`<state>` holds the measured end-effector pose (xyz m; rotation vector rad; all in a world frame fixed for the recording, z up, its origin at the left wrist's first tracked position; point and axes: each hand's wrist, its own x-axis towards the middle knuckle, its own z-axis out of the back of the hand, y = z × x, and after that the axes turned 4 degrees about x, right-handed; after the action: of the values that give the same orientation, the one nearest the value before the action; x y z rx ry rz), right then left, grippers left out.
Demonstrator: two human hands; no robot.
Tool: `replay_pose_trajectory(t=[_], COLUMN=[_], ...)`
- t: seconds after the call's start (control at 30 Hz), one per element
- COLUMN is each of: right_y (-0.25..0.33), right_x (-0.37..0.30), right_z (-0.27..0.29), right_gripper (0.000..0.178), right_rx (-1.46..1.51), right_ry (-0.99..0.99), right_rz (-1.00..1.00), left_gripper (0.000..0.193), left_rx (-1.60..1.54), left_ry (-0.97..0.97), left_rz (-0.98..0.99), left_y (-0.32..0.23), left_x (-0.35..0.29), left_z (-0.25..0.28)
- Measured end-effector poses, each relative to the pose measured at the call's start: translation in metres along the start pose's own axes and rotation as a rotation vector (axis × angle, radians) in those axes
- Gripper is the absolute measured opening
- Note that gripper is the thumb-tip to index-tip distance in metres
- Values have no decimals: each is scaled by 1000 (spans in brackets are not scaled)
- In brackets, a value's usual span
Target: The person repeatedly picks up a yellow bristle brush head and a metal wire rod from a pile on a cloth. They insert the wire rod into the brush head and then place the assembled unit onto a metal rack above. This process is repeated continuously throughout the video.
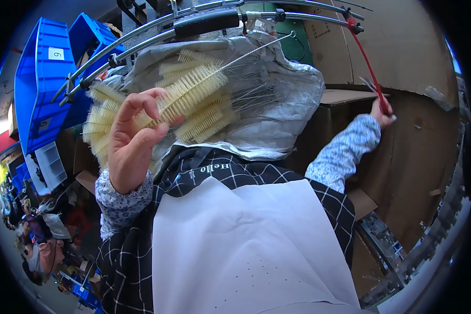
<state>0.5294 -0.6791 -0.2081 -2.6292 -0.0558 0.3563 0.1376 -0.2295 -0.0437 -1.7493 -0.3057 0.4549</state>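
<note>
My left hand pinches a bottle brush near its bristled end, between thumb and fingers. The brush has cream bristles, and its twisted wire stem points up to the right, ending in a small loop. Beneath it lies a pile of similar brushes on a whitish woven sack, their wire stems fanned to the right. Far to the right, my right hand is closed around a red-handled tool with metal jaws, perhaps cutters or pliers. A red cord runs from the tool up to a rail.
Curved metal rails with a black foam sleeve cross the top. Blue bins stand at the left, above a clear compartment box. Large cardboard walls the right side. A pale apron covers my lap.
</note>
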Motion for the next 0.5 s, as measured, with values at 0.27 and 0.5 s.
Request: replay_pose_trajectory(t=[0.27, 0.5], right_y=[-31, -16], right_x=[-98, -126], right_z=[-10, -20], right_gripper=[23, 27], right_rx=[-1005, -1110], right_ry=[228, 199], right_rz=[860, 888], left_gripper=[16, 18], left_rx=[102, -175], left_ry=[20, -46], left_rz=[-104, -20], left_y=[8, 9], left_x=[3, 1], left_z=[-18, -15])
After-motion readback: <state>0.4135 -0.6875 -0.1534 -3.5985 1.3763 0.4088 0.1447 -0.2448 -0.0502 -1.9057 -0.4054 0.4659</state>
